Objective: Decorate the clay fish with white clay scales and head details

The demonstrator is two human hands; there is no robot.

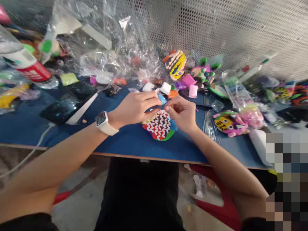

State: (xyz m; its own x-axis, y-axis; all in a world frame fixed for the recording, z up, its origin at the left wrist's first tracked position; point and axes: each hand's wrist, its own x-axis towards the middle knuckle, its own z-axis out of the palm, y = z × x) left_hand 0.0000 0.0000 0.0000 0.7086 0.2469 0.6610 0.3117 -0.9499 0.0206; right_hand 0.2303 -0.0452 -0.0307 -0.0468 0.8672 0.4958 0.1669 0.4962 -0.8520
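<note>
A round clay piece (158,126) lies flat on the blue tabletop, with rows of white wavy strips on red and brown and coloured edges of green, blue and purple. Over its far edge, my left hand (134,107), wearing a white watch (106,122), has its fingers curved towards the thumb. From the right, my right hand (183,113) meets it, thumb and forefinger pinched together. Whatever lies at the fingertips of both hands is too small to make out. A bright blue lump (162,98) shows just behind the fingertips.
Clay lumps, white (165,88) and pink (193,91), lie behind my hands. Finished clay figures (225,123) sit to the right. A black phone-like device (64,107) with a white cable (36,147) lies left, near a red-and-white cup (36,71). Clear plastic bags (115,54) pile along the perforated metal panel (228,29).
</note>
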